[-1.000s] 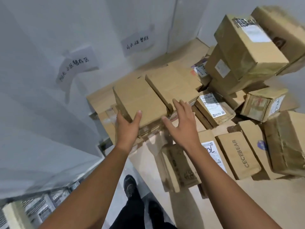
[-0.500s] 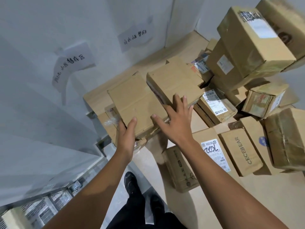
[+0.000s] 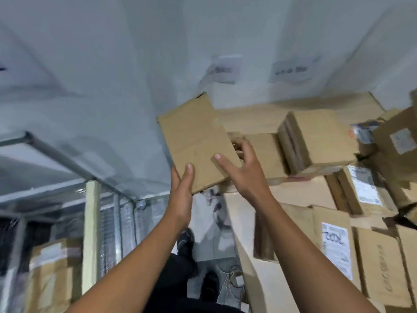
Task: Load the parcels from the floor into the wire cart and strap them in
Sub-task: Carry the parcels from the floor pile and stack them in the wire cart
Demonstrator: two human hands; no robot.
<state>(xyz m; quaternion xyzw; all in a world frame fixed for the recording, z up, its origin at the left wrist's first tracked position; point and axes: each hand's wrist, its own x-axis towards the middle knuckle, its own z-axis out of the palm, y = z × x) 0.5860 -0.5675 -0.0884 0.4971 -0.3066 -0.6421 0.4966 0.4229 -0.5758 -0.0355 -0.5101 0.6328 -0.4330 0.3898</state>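
Brown cardboard parcel (image 3: 195, 138), flat and rectangular, is gripped by left hand (image 3: 181, 190) and right hand (image 3: 244, 175).

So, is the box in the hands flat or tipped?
Tipped: the box slants upward, left hand at its near corner, right hand at its side.

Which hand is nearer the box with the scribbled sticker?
Right. The right hand, gripping a flat brown cardboard parcel, is up and left of the scribbled sticker box; the left hand grips it farther left.
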